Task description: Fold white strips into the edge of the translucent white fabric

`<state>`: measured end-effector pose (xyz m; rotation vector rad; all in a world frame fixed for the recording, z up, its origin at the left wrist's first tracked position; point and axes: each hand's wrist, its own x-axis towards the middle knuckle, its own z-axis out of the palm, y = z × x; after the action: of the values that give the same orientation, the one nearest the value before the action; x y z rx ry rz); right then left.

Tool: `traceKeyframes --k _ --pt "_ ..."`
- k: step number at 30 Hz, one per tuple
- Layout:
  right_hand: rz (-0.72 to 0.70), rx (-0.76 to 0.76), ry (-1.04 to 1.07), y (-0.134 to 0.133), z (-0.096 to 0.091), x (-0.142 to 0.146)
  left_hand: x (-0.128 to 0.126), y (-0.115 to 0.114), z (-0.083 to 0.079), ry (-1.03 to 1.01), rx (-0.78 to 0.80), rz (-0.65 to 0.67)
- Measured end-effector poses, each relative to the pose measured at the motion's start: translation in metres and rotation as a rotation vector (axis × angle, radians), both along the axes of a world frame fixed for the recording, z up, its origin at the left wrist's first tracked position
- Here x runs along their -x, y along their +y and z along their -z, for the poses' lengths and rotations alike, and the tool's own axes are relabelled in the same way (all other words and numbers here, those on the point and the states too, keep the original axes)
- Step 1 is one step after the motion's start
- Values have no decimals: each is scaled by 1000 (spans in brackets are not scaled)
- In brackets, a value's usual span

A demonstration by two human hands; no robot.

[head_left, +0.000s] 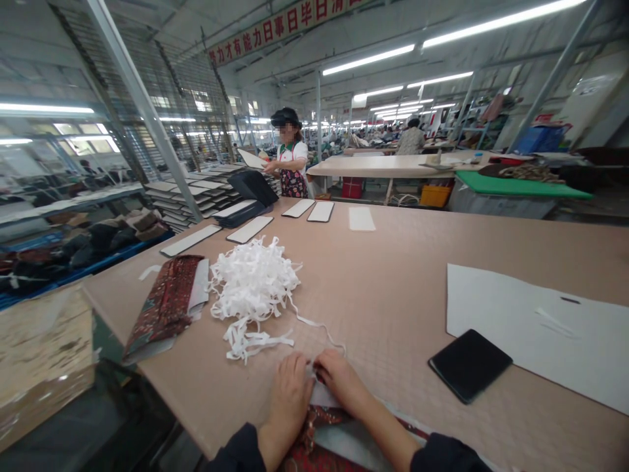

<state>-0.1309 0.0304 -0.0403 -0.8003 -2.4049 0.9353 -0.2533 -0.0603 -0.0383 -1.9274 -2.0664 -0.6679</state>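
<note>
— Left hand (pixel 289 393) and right hand (pixel 341 383), how do they stand?

— Both sit low at the near edge of the work, close together, with the fingers curled down and not spread wide. They bear on a dark red patterned cloth (pixel 307 452), and a white fabric strip (pixel 324 396) shows between them. Whether the fingers really pinch it, I can't tell from this angle.

— What's around them, biggest first?

— A long counter with a pale beige quilted top (pixel 393 275) fills most of the view. A broad white felt sheet (pixel 535 334) lies on its right side, and farther along stands a scattered row of narrow white panels with black borders (pixel 248 229).

— Closer in?

— A loose heap of white ribbon strips (pixel 253 288) sits just ahead of the hands, with one strand trailing down to end beside the right hand. Left of the heap lies a folded red patterned bundle with white backing (pixel 164 305). A flat black rectangular pad (pixel 469 366) rests at the lower edge of the felt sheet.

— Anyone else?

— Past the far end, a co-worker in a floral apron (pixel 293 183) holds up a white panel (pixel 251 158).
</note>
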Motion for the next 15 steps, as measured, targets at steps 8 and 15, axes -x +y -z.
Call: traceKeyframes --k 8,15 --pt "-24 -158 -279 4 -4 8 -10 -8 -11 222 248 113" --pt "-31 -200 -345 6 -7 13 -16 -13 -15 291 351 95"
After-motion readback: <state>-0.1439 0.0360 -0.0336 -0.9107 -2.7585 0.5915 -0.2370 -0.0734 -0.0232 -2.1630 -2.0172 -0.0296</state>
